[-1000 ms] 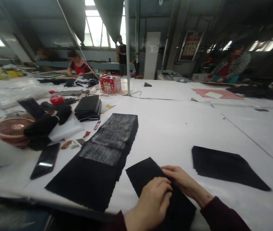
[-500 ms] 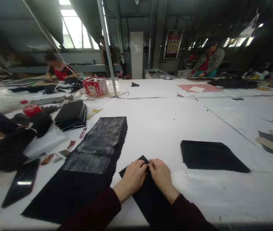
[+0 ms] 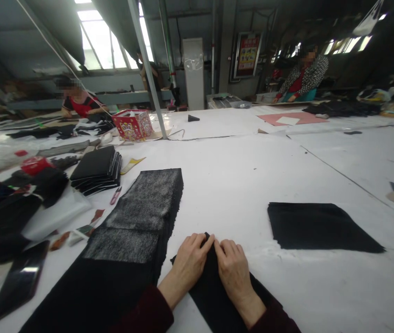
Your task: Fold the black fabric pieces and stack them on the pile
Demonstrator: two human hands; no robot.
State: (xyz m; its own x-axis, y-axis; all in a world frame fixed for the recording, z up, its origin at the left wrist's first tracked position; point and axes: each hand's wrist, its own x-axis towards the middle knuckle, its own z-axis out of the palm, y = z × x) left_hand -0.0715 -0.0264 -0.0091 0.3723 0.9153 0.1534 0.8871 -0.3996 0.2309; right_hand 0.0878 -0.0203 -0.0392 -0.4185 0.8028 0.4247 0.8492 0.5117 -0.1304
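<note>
A black fabric piece lies on the white table in front of me, its pointed far corner towards the back. My left hand is closed on the left side of that corner, index finger reaching to the tip. On the other side, my right hand has its bent fingers on the cloth, index finger along the fold; its thumb is mostly hidden. The two index fingertips nearly meet. Left of my hands is a long stack of black fabric with a speckled grey part. To the right rests a separate black fabric stack.
At the left are a folded dark pile, pink thread snips, a phone-like black slab and a red patterned box. A pole rises from the table. Several people work beyond.
My right hand's fingers have shifted from a pinch at the corner to lying along the fold. More fabric shows to the right of my right wrist. The view has shifted slightly.
</note>
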